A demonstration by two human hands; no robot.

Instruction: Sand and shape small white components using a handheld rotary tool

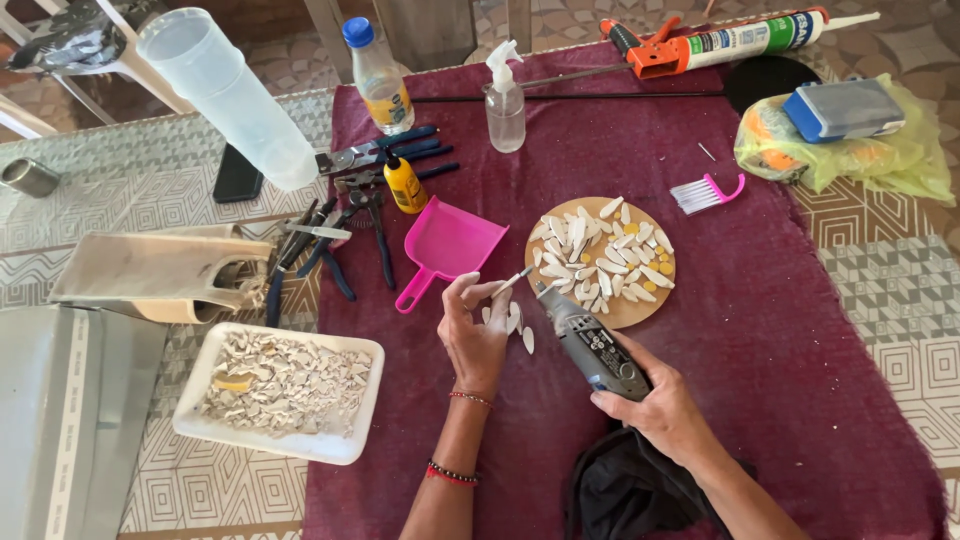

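Note:
My left hand point(476, 330) pinches a small white shard point(513, 282) between thumb and fingers, held over the maroon cloth point(760, 330). My right hand point(655, 408) grips a grey rotary tool point(592, 345), its tip pointing up-left and close to the shard. Just beyond them lies a round wooden disc point(636, 312) covered with several white petal-shaped pieces and yellow dots. A few loose white pieces point(520, 328) rest on the cloth under my left hand.
A pink dustpan point(444, 246), pliers point(340, 245) and a yellow glue bottle point(404, 183) lie to the left. A white tray of broken shards point(280, 385) sits at lower left. A spray bottle point(505, 100), caulking gun point(720, 42), pink comb point(708, 192) and yellow bag point(850, 145) stand farther back.

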